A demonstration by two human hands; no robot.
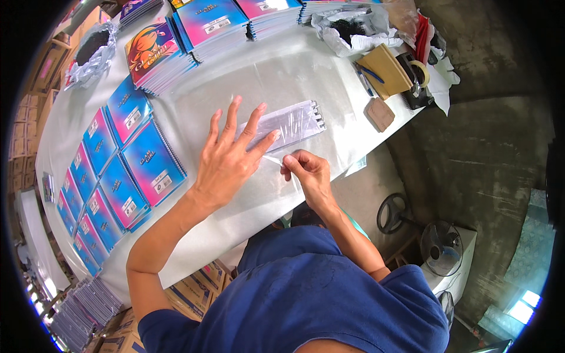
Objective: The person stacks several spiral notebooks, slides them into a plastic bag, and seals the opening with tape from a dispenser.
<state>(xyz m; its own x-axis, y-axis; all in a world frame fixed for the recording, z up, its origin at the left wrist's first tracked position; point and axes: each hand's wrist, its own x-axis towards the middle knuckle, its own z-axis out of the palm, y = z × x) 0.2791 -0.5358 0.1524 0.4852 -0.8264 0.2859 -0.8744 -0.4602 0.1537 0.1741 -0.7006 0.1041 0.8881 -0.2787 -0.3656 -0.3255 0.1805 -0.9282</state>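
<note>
A narrow greyish packet in clear plastic wrap (288, 128) lies on the table, with dark ring-like loops along its right end. My left hand (226, 153) is spread over its left part, thumb and fingertips at the wrap, hiding that end. Just below the packet, my right hand (309, 170) is closed in a pinch on a thin whitish strip (272, 159). The strip runs from the fingers up toward the packet's lower edge beneath my left thumb. Whether the strip is film or tape cannot be made out.
Spiral notebooks (147, 157) in blue and pink stand in stacks at left, more (212, 22) along the far side. At right lie a brown pad (385, 70), a blue pen (372, 75), a tape dispenser (419, 73) and a brown block (380, 114). A fan (441, 248) stands beyond the table.
</note>
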